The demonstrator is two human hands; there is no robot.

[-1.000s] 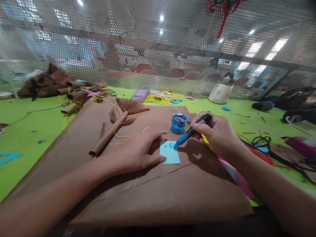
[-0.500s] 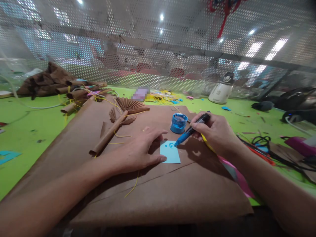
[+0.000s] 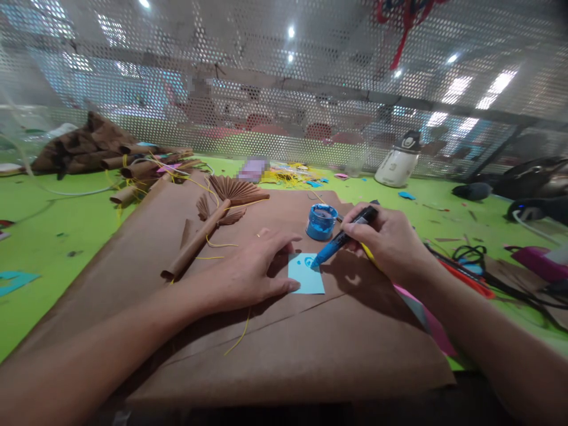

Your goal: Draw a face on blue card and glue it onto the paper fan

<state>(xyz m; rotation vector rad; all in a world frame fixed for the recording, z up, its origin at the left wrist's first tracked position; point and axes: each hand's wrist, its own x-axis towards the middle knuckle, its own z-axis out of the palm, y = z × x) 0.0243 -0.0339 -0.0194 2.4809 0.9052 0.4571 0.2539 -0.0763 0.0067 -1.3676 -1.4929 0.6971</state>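
Note:
My right hand is closed around a marker, black at the back and blue toward the tip. Its blue tip touches a small light-blue paper square, which bears a blue dot and a ring-like mark. My left hand is open, with the thumb on the paper's lower left and the fingers curved by its upper left edge. Just behind the paper stands an open jar of blue paint. Brown paper lies beneath all of this.
Left of my hands lies a rolled brown paper tube with a pleated fan and yellow string. More tubes are piled at the back left. A white bottle stands at the back right on the green table. Cables and scraps lie right.
The marker tip has shifted slightly down and left on the paper, and the ring-like mark looks fuller. My left hand stays in place.

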